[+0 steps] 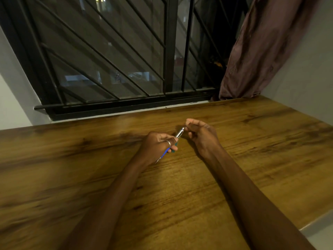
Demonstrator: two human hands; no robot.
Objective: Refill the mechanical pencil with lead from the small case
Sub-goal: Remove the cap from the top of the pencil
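A wooden desk (234, 159) is seen below a barred window (108, 60), with a curtain (261, 51) hanging at the right. Both forearms are stretched over the desk, and the hands are brought together near its far middle. The pencil (179, 133) is held in the left hand (158, 147), with the fingers closed around its barrel; its metal end is pointed up and away toward the right hand (201, 134), while a blue part shows below the palm. A small teal thing (174, 150), probably the case, is tucked under the same fingers, though this cannot be told for certain. The right fingertips (188, 124) are pinched together at the pencil's metal end; whether a lead or a cap is held there is too small to tell. The pencil is judged light, stiff and smooth, so a firm grip on the barrel is called for. Lead is judged very thin and brittle, best pinched lightly and fed straight, without bending.
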